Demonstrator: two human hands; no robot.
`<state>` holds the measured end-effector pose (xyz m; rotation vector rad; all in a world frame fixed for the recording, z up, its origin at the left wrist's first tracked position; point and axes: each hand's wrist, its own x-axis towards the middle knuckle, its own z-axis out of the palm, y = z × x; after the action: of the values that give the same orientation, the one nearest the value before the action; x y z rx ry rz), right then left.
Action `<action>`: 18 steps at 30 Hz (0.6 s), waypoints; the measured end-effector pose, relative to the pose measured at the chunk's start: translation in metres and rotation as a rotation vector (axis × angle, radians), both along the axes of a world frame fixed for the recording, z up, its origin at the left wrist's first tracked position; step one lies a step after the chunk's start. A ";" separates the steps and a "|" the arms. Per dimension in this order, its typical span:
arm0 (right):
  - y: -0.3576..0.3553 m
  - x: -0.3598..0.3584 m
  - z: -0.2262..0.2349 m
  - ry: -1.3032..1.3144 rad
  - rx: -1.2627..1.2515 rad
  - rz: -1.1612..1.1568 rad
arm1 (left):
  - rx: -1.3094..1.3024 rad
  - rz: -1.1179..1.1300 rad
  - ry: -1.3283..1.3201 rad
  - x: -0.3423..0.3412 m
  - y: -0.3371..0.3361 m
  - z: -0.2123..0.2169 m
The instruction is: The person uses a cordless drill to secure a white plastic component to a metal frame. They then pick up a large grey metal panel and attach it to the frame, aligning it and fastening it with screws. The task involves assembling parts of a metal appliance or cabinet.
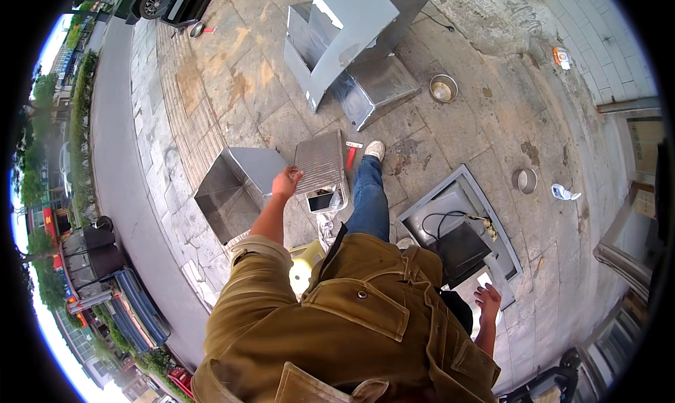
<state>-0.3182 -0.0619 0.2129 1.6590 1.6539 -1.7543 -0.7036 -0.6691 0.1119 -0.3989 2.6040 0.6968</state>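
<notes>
My left hand (286, 182) is held out with its fingers loosely bent and somewhat apart, and nothing shows in it. It appears over the gap between an open grey sheet-metal box (264, 165) and a ribbed grey panel (318, 157). Beside the panel's near end lies a flat, dark-framed thing like a phone (322, 202). Low on the right, my right hand (487, 299) hangs with fingers slightly curled and apart, holding nothing visible. Near it, a shallow metal housing (439, 207) lies on the paving with a black box (460, 252) and a dark cable in it.
Ahead stands a large bent grey metal casing (355, 23). A red-handled scraper (351, 155) lies by my shoe (375, 150). Two round metal pans (443, 88) and a white spray bottle (564, 192) are on the right. A yellow stool-like thing (304, 259) is beside me.
</notes>
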 end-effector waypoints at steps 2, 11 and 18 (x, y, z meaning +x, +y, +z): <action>-0.018 -0.061 0.006 -0.059 0.000 0.071 | 0.067 0.029 0.039 -0.087 -0.005 -0.018; -0.081 -0.256 0.015 -0.250 -0.045 0.118 | 0.266 -0.111 0.096 -0.441 0.054 -0.072; -0.103 -0.292 0.031 -0.545 -0.059 0.057 | 0.331 -0.150 0.117 -0.584 0.109 -0.144</action>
<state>-0.6105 -0.1645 0.2440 1.8261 1.3627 -1.1625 -1.2877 -0.5602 -0.0324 -0.0628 2.5265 1.1021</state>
